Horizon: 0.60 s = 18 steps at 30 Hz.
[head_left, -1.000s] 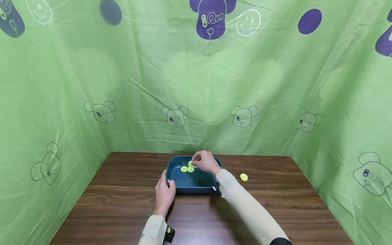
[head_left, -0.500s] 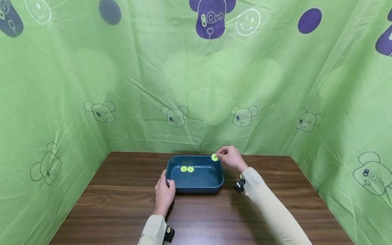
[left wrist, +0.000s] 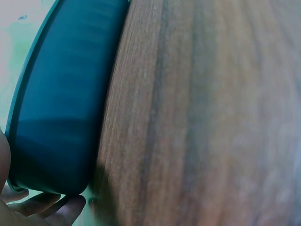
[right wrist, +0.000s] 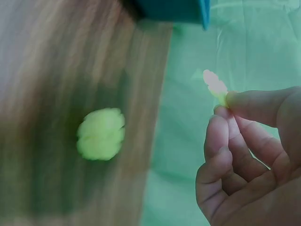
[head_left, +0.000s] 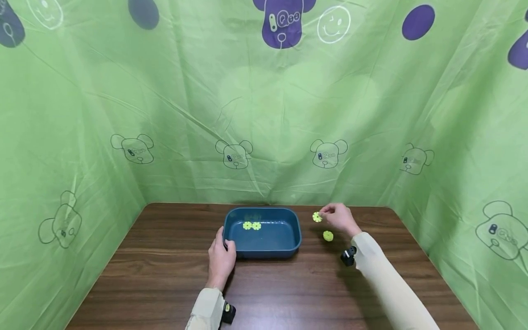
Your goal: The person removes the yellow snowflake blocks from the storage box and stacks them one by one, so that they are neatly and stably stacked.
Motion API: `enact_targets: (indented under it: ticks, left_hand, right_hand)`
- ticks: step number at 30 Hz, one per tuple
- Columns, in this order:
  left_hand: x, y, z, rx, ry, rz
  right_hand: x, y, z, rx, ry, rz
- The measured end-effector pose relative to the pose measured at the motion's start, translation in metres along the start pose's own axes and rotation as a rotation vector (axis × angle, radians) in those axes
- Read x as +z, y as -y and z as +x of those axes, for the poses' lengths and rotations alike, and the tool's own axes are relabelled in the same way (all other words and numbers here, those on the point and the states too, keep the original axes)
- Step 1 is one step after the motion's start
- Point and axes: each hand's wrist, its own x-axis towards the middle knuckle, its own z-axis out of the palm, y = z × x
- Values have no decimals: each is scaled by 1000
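Observation:
A dark blue rectangular plastic basin [head_left: 264, 253] sits on the table. My left hand [head_left: 221, 259] grips its left end, thumb at the rim and fingers along the outer wall; in the left wrist view, the fingertips [left wrist: 70, 209] curl by the basin's side [left wrist: 61, 94]. Inside lie two yellow-green snowflake discs [head_left: 247, 225], notched and side by side. To the right of the basin, my right hand [head_left: 340, 217] pinches another snowflake disc [head_left: 316, 217] between thumb and fingertips, above the table. Below that hand lies a thicker yellow-green notched piece [right wrist: 101, 134], maybe several discs stacked.
The brown wood-grain table [head_left: 165, 275] ends at the back against a green printed curtain [head_left: 268, 114], which also rises at both sides. Black wrist cameras [head_left: 348, 255] are strapped to the sleeves.
My right hand has lifted a snowflake disc out of the basin and carried it right, past the rim, to above the thicker piece. The left hand has stayed at the basin.

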Motion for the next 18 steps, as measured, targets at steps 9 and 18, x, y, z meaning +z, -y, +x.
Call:
enact_targets:
  ticks: [9,18]
  left_hand:
    - [1,0,0,-3,4,-4]
    - [1,-1,0,-11,-7,-10]
  right_hand:
    - [3,-43,-15,152,24,138]
    - [13,-65,-19,173,27,191]
